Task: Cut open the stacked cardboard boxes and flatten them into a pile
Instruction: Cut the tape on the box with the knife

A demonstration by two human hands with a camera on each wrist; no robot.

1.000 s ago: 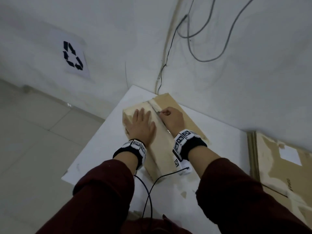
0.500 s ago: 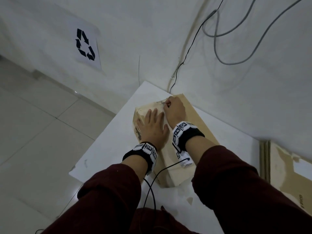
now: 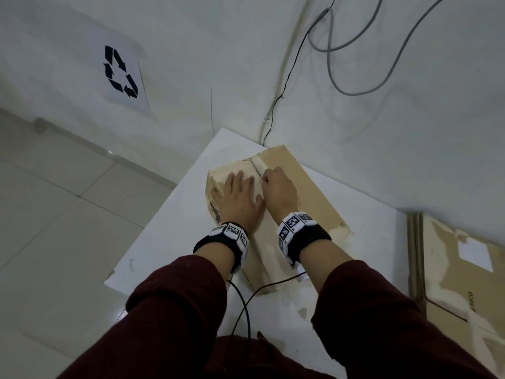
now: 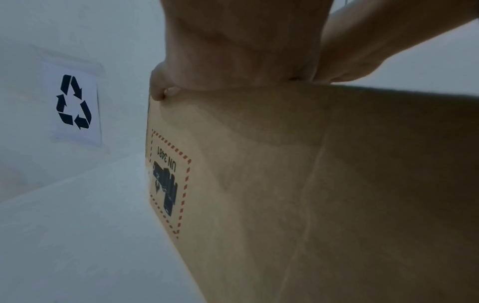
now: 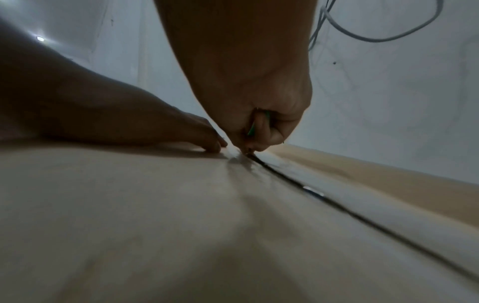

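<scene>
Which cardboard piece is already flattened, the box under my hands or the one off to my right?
The cardboard on the right lies flat with a white label. The box under the left hand and right hand still stands up, its seam partly slit.

A brown cardboard box (image 3: 295,198) was laid on its broad side at the far corner of a white table (image 3: 164,242), close to the wall. Its top seam, covered with pale tape, was seen slit open as a dark line. A red-dashed "UN 3481" label (image 4: 168,184) was printed on its left side.
</scene>
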